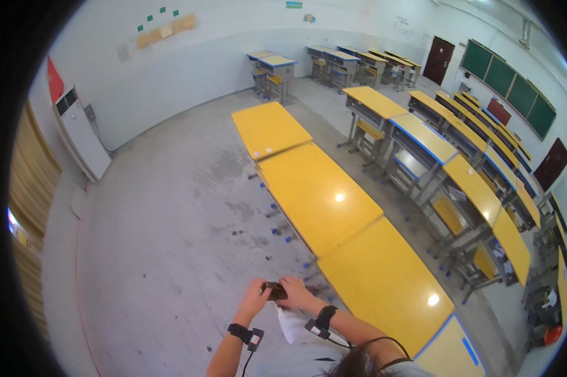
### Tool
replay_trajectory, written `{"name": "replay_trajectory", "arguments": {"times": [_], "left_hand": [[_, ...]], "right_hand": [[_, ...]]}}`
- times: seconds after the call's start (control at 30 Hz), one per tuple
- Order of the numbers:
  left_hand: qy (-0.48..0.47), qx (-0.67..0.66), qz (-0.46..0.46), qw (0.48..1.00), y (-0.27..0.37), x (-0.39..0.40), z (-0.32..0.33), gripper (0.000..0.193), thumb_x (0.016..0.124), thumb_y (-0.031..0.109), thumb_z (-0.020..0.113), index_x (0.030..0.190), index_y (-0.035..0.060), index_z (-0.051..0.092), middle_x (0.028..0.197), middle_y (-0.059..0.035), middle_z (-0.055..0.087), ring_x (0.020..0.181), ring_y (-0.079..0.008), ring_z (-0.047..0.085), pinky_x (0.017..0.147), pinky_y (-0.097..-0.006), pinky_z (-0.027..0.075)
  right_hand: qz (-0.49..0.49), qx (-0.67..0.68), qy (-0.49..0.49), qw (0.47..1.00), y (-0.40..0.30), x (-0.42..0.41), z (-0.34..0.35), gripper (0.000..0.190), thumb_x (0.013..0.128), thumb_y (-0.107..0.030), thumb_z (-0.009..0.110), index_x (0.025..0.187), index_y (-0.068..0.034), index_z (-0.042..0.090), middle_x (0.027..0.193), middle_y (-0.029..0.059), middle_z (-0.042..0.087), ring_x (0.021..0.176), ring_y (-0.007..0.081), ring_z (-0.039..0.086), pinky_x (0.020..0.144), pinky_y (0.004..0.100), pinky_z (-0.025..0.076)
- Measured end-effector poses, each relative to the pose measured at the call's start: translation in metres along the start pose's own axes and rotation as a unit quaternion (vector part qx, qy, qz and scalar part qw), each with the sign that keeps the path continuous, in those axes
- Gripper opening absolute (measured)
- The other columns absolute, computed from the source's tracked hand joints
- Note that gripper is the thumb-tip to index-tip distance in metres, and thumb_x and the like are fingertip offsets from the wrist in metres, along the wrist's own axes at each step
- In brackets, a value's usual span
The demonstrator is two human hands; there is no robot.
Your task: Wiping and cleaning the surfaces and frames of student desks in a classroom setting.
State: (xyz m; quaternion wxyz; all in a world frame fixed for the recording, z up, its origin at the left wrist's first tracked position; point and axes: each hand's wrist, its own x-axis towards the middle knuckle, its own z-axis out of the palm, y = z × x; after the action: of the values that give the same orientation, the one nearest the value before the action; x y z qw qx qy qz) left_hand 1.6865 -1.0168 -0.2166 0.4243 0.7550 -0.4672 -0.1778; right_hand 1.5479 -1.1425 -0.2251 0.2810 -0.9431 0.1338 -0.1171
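Note:
A small dark brown object (277, 291), its kind too small to tell, is held in front of my body above the floor. My left hand (255, 299) grips its left end, and my right hand (296, 293) has hold of its right end. Black straps with small boxes and cables circle both wrists. Something white (290, 325), perhaps cloth, shows below the right hand; whether it touches the object I cannot tell. Close to my right arm runs a row of yellow tables (382, 278).
Grey concrete floor (170, 264) with dark stains extends on the left. More rows of school desks (469, 174) with stools stand to the right, facing green chalkboards (507, 80). A floor-standing air conditioner (85, 136) is by the left wall, near a tan curtain (31, 174).

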Motion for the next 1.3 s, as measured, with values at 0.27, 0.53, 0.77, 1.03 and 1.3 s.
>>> {"name": "replay_trajectory", "arguments": {"times": [0.27,0.53,0.77,1.03,1.3], "left_hand": [[0.028,-0.049,-0.204,0.977,-0.029,0.137,-0.117,0.028,0.081,0.028,0.065,0.091,0.002,0.059,0.082,-0.0172,0.065,0.072,-0.0318,0.063,0.064,-0.0383,0.049],[-0.087,0.104,-0.094,0.986,-0.115,0.259,-0.178,0.035,0.078,0.034,0.068,0.091,0.0015,0.062,0.083,-0.0186,0.064,0.078,-0.0367,0.061,0.068,-0.0391,0.048],[-0.124,-0.051,0.024,0.991,-0.161,0.403,-0.205,0.021,0.087,0.016,0.057,0.101,0.0025,0.062,0.092,-0.0199,0.065,0.086,-0.0354,0.063,0.072,-0.0366,0.049],[-0.227,-0.039,0.193,0.954,-0.155,0.584,-0.216,0.022,0.079,0.012,0.066,0.099,0.0039,0.064,0.091,-0.0157,0.065,0.082,-0.0322,0.064,0.074,-0.0354,0.05],[-0.285,0.062,0.264,0.919,-0.152,0.744,-0.23,0.016,0.077,0.014,0.069,0.086,0.002,0.063,0.075,-0.0144,0.059,0.066,-0.0292,0.057,0.061,-0.0355,0.045]], "right_hand": [[0.044,0.25,-0.013,0.967,-0.016,0.196,-0.013,0.022,0.081,-0.02,0.062,0.089,-0.001,0.057,0.08,0.0176,0.059,0.074,0.0361,0.056,0.063,0.04,0.044],[0.05,0.159,0.078,0.983,0.035,0.352,-0.002,0.016,0.085,-0.017,0.057,0.086,-0.001,0.057,0.075,0.0175,0.054,0.073,0.0342,0.054,0.065,0.0412,0.043],[0.053,0.189,0.143,0.97,0.061,0.463,0.017,0.034,0.079,-0.015,0.057,0.11,-0.002,0.053,0.098,0.0212,0.059,0.094,0.0382,0.055,0.08,0.0429,0.046],[0.178,0.184,0.203,0.945,0.112,0.552,-0.06,0.04,0.077,-0.021,0.062,0.115,-0.01,0.053,0.095,0.0162,0.064,0.086,0.0357,0.061,0.075,0.041,0.048],[0.188,0.04,0.388,0.901,0.175,0.632,-0.126,0.023,0.076,-0.014,0.058,0.099,-0.01,0.061,0.085,0.0133,0.063,0.079,0.0325,0.06,0.071,0.0405,0.048]]}}
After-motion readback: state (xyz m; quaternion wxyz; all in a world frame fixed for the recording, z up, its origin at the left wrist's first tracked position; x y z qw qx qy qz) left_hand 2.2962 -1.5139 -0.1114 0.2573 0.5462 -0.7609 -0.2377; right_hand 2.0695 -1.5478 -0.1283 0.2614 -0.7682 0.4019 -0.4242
